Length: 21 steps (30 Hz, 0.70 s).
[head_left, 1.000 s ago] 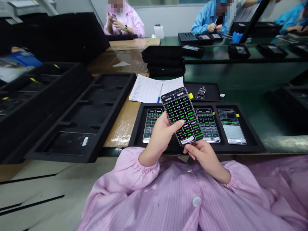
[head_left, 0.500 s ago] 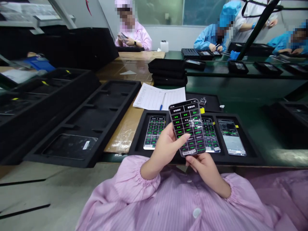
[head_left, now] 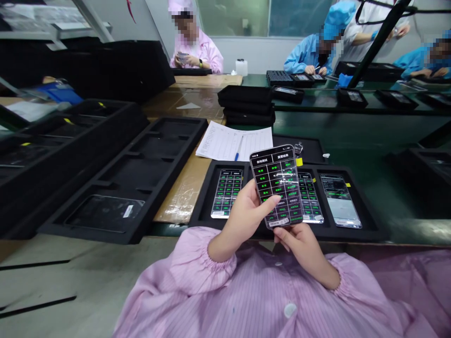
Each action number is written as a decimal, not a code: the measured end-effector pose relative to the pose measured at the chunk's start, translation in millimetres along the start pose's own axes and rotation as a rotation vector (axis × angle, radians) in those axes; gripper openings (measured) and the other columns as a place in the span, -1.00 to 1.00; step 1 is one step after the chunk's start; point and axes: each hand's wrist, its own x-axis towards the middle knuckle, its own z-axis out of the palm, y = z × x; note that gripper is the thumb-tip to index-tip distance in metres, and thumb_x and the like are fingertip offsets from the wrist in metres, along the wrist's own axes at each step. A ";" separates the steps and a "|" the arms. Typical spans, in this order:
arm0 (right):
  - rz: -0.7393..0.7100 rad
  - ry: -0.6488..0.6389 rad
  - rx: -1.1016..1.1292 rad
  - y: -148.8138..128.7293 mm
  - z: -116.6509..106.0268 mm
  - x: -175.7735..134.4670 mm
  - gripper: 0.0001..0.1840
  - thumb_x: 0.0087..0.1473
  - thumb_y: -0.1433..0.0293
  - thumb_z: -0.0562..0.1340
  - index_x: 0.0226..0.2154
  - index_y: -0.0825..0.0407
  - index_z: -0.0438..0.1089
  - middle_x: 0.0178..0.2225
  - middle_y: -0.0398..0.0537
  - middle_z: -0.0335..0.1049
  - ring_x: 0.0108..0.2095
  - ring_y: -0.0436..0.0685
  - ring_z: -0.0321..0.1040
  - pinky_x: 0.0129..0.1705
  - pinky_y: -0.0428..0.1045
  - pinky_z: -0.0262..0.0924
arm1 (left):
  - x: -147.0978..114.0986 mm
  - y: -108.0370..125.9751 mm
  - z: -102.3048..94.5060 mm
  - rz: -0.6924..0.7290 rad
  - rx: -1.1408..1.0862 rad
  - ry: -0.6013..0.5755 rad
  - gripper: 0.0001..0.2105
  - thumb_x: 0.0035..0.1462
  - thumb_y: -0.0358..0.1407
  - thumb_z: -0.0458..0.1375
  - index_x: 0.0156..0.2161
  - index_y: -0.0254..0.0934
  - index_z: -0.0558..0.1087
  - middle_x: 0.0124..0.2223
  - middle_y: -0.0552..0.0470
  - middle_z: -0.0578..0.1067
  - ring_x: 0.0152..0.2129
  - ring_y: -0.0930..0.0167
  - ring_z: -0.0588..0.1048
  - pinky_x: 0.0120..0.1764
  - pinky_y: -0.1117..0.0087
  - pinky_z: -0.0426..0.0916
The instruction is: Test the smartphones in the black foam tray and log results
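The left hand holds a big phone, with its thumb on the front of the glass and its fingers tucked behind the left side. The right hand is at 5 o'clock on that phone, closed softly on the bottom edge. The phone is up over the black tray, and its top end points between 11 and 12 o'clock. Its dark screen has a grid with green words, and a yellow tab sticks out between 1 and 2 o'clock.

From the held phone, one phone in the tray sits at 9 o'clock. A partly covered phone and a phone with a pale lower screen lie near 3 o'clock. White papers with a blue pen on them are between 10 and 11 o'clock. At 1 o'clock is a small shiny thing, maybe a clip, but too much is hidden to be sure. Far over at 9 o'clock, a dark phone lies in the near end of a long black tray. A stack of black trays is at 11 o'clock, and a co-worker in pink sits beyond it.
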 end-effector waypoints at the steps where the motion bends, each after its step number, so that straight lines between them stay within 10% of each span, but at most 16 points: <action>1: -0.006 0.004 0.000 0.0 0.1 -0.1 -0.31 -0.17 -0.26 0.34 -0.65 0.05 0.37 -0.75 -0.24 0.07 -0.69 -0.08 -0.03 -0.64 -0.09 -0.08 | 0.5 -0.3 0.7 -0.001 -0.002 0.004 -0.69 0.06 -0.31 0.37 -0.08 -0.24 0.44 -0.09 0.00 0.60 -0.10 0.32 0.56 0.01 0.25 0.42; 15: -0.107 0.086 -0.112 -0.1 -3.4 -2.4 -0.38 -0.07 -0.18 0.33 -0.62 0.04 0.41 -0.72 -0.15 0.22 -0.69 -0.04 0.07 -0.61 -0.06 0.09 | 4.2 -2.3 4.3 -0.040 -0.155 0.062 -0.71 0.05 -0.22 0.35 -0.13 -0.24 0.49 -0.09 -0.02 0.60 -0.07 0.24 0.54 0.01 0.20 0.42; 21: -0.191 0.119 -0.197 5.9 -2.9 -3.7 -0.45 -0.01 -0.13 0.33 -0.56 0.03 0.46 -0.56 0.02 0.50 -0.54 0.13 0.41 -0.47 -0.01 0.31 | 11.7 1.8 10.7 -0.104 -0.372 0.183 -0.70 0.16 -0.05 0.21 -0.13 -0.22 0.51 -0.04 -0.03 0.60 0.09 0.18 0.48 0.10 0.12 0.39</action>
